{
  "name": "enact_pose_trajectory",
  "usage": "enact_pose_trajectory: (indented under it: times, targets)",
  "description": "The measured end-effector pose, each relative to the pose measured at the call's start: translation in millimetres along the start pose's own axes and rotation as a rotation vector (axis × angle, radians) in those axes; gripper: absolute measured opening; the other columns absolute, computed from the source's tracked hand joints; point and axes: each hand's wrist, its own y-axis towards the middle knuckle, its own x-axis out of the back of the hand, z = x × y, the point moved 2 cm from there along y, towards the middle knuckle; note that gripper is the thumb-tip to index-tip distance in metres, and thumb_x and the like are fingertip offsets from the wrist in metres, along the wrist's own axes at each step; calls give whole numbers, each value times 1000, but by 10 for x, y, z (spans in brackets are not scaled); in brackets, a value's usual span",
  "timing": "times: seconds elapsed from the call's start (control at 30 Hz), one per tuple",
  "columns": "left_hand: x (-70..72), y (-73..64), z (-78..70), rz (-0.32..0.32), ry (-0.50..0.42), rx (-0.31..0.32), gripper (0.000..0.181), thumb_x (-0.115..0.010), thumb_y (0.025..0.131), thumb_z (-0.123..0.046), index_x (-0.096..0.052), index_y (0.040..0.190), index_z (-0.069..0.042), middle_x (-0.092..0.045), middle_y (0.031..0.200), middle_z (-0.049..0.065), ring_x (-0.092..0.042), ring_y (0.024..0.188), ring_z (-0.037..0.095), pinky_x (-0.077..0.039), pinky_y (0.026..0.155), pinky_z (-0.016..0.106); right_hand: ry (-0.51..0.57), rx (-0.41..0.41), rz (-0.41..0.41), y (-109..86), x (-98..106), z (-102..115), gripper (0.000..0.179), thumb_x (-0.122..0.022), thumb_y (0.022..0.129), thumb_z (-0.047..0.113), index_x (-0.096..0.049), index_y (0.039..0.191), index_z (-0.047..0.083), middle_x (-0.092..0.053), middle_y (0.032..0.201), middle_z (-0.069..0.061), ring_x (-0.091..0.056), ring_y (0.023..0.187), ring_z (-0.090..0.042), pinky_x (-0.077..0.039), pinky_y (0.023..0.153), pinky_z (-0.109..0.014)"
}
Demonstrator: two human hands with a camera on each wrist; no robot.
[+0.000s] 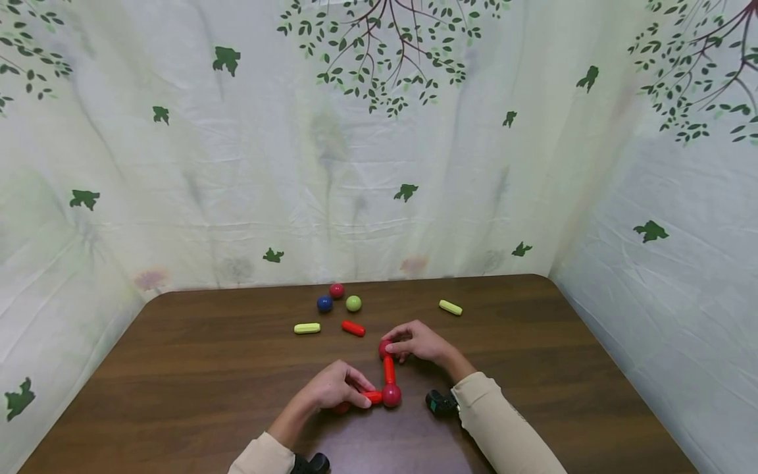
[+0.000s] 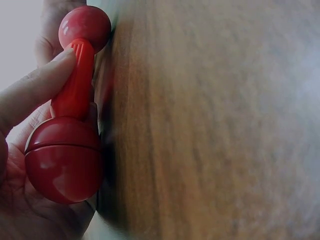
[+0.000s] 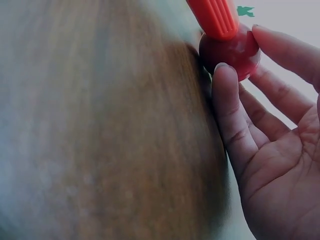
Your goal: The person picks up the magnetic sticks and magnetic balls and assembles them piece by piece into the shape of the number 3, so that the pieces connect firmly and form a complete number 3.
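Observation:
Red balls and red rods are joined in an L on the table. My left hand [image 1: 334,387] pinches the near red rod [image 2: 77,85] between thumb and fingers. One end of that rod meets a red ball [image 2: 65,165] with a groove round it, by my left palm; the other meets the corner ball [image 1: 391,395]. From the corner, a second red rod [image 1: 388,370] runs away from me to a far red ball [image 3: 230,52]. My right hand [image 1: 422,343] holds this far ball between thumb and fingertips. Its remaining fingers lie behind, partly hidden in the head view.
Toward the back lie a red ball [image 1: 337,291], a blue ball [image 1: 324,303] and a green ball [image 1: 353,303]. A loose red rod [image 1: 353,328] and two yellow rods, one left [image 1: 307,328] and one right [image 1: 451,307], lie nearby. Behind the table [image 1: 195,368] hangs a leaf-patterned curtain [image 1: 249,164].

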Motion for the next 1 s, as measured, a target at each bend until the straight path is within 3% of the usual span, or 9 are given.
enact_pose_trajectory:
  times: [0.83, 1.0]
  targets:
    - [-1, 5, 17, 3, 8, 2, 18, -81, 74, -5, -76, 91, -3, -71, 85, 3, -54, 78, 12, -44, 70, 29, -8, 1, 0, -11, 5, 26, 25, -71, 87, 12, -67, 110, 2, -66, 94, -4, -59, 68, -16, -54, 65, -32]
    - [0, 5, 19, 3, 7, 3, 19, -81, 74, -5, -76, 92, -3, -71, 84, 3, -55, 77, 11, -44, 70, 29, 4, -6, -48, -42, 109, 3, 30, -71, 87, 10, -64, 114, -2, -64, 100, -8, -61, 68, -19, -54, 65, -33]
